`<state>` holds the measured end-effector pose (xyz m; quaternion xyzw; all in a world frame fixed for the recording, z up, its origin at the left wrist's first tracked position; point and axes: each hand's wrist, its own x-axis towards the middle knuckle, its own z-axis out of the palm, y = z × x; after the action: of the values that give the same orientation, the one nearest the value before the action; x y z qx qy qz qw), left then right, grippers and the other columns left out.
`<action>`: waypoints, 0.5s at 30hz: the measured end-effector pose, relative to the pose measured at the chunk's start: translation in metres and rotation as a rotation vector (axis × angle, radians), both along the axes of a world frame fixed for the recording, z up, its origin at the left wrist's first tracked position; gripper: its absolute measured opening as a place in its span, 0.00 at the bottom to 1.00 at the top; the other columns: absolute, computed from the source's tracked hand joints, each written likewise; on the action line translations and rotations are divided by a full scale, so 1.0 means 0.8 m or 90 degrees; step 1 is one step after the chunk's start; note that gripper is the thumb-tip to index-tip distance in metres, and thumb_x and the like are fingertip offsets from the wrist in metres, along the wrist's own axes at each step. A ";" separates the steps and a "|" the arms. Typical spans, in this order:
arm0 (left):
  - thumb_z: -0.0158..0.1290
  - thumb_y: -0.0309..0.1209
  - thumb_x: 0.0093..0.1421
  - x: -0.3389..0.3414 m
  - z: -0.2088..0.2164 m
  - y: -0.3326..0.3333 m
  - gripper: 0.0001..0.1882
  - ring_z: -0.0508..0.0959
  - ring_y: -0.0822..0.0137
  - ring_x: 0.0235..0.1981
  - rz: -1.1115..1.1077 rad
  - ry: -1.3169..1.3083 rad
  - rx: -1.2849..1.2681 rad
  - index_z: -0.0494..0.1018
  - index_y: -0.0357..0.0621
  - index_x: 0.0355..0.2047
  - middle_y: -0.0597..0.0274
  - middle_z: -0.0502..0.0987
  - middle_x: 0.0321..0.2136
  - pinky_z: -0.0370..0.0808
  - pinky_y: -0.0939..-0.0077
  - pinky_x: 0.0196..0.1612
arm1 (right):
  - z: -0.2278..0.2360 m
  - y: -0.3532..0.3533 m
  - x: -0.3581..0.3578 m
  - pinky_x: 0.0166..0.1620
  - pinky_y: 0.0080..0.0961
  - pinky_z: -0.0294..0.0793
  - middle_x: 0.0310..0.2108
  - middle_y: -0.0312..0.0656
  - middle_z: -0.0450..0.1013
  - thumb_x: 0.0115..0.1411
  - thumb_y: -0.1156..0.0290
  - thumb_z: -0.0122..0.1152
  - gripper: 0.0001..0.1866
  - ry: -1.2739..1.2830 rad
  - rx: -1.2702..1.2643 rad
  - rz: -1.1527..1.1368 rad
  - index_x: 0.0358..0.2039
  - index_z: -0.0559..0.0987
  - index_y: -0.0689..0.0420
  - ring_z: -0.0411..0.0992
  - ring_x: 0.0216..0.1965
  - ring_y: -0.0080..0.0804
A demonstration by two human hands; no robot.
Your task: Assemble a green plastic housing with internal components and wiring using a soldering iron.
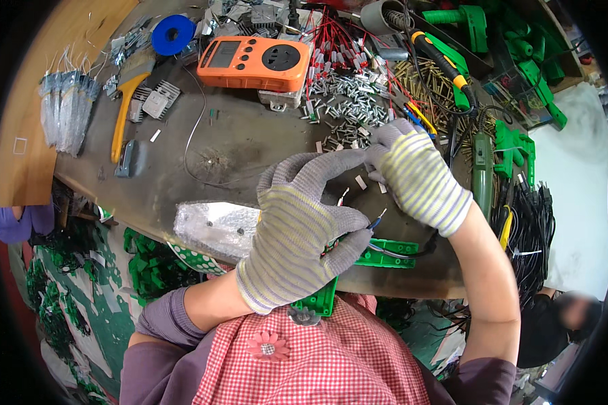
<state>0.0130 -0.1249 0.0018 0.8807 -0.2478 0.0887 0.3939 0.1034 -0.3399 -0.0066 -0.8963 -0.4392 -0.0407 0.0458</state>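
Observation:
My left hand, in a grey and yellow striped glove, is closed on a green plastic housing just above my lap. Another part of the green plastic shows to the right, along the table's front edge. Thin wires with bare ends stick out by my left thumb. The left index finger stretches toward the fingertips of my right hand, gloved alike. Those right fingers are bent together over small white pieces beside a pile of small metal parts; whatever they grip is hidden.
An orange meter with a socket stands at the back. A brush, a blue spool and bagged wires lie left. Bubble wrap sits near the front edge. Right are screws, a soldering iron and black cables.

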 end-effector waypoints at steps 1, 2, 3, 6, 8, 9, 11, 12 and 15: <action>0.62 0.39 0.50 -0.001 -0.002 0.000 0.09 0.72 0.48 0.55 0.012 0.005 0.001 0.82 0.51 0.28 0.50 0.72 0.57 0.60 0.51 0.59 | 0.007 0.000 -0.006 0.42 0.37 0.74 0.33 0.43 0.73 0.54 0.70 0.63 0.07 0.012 0.095 0.007 0.32 0.79 0.57 0.74 0.39 0.41; 0.62 0.39 0.50 -0.001 -0.002 0.000 0.09 0.72 0.48 0.55 0.016 0.006 0.002 0.82 0.51 0.28 0.50 0.72 0.57 0.60 0.51 0.59 | 0.018 -0.002 -0.019 0.42 0.37 0.74 0.33 0.43 0.73 0.54 0.70 0.63 0.07 0.013 0.095 0.011 0.32 0.79 0.57 0.74 0.39 0.41; 0.62 0.39 0.49 -0.001 -0.001 0.000 0.09 0.72 0.47 0.55 0.012 0.004 -0.002 0.82 0.50 0.28 0.49 0.72 0.57 0.61 0.51 0.59 | 0.029 -0.005 -0.035 0.44 0.33 0.73 0.33 0.41 0.74 0.57 0.70 0.62 0.06 0.257 0.295 -0.125 0.34 0.79 0.58 0.74 0.39 0.36; 0.63 0.39 0.48 0.000 -0.005 0.001 0.09 0.72 0.46 0.54 -0.008 0.003 -0.019 0.83 0.50 0.28 0.48 0.72 0.57 0.62 0.50 0.58 | 0.050 -0.015 -0.049 0.48 0.23 0.71 0.35 0.37 0.75 0.63 0.70 0.61 0.06 0.539 0.506 -0.233 0.38 0.79 0.58 0.73 0.40 0.26; 0.63 0.39 0.48 -0.001 -0.004 0.001 0.09 0.72 0.46 0.54 0.012 0.001 0.001 0.83 0.51 0.28 0.47 0.72 0.56 0.63 0.50 0.58 | 0.057 -0.017 -0.047 0.48 0.24 0.72 0.36 0.35 0.75 0.62 0.72 0.61 0.06 0.555 0.460 -0.117 0.39 0.79 0.58 0.73 0.40 0.25; 0.63 0.39 0.48 -0.001 -0.004 0.001 0.09 0.72 0.46 0.54 0.012 0.002 0.001 0.83 0.51 0.28 0.47 0.72 0.56 0.63 0.50 0.58 | 0.057 -0.018 -0.048 0.48 0.25 0.72 0.36 0.35 0.75 0.62 0.73 0.61 0.06 0.610 0.468 -0.146 0.39 0.79 0.58 0.73 0.41 0.25; 0.63 0.40 0.48 0.000 -0.003 0.000 0.09 0.72 0.46 0.55 0.009 0.007 -0.008 0.83 0.52 0.28 0.48 0.72 0.56 0.62 0.50 0.58 | 0.059 -0.019 -0.052 0.48 0.25 0.72 0.37 0.35 0.75 0.63 0.72 0.62 0.06 0.647 0.474 -0.165 0.39 0.79 0.58 0.73 0.41 0.25; 0.63 0.40 0.48 0.000 -0.003 0.000 0.09 0.72 0.46 0.55 0.012 0.008 -0.007 0.83 0.52 0.28 0.48 0.72 0.56 0.62 0.50 0.58 | 0.060 -0.018 -0.052 0.48 0.25 0.72 0.37 0.35 0.75 0.63 0.72 0.62 0.05 0.685 0.480 -0.183 0.39 0.80 0.58 0.73 0.41 0.24; 0.62 0.42 0.49 0.000 -0.002 0.000 0.10 0.72 0.47 0.54 0.003 0.000 -0.008 0.82 0.52 0.26 0.49 0.72 0.56 0.61 0.51 0.59 | 0.065 -0.011 -0.053 0.46 0.25 0.73 0.35 0.36 0.76 0.63 0.71 0.62 0.06 0.675 0.455 -0.171 0.38 0.80 0.59 0.73 0.40 0.26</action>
<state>0.0132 -0.1251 -0.0001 0.8789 -0.2449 0.0909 0.3990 0.0610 -0.3486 0.0455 -0.7716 -0.2007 0.2577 0.5458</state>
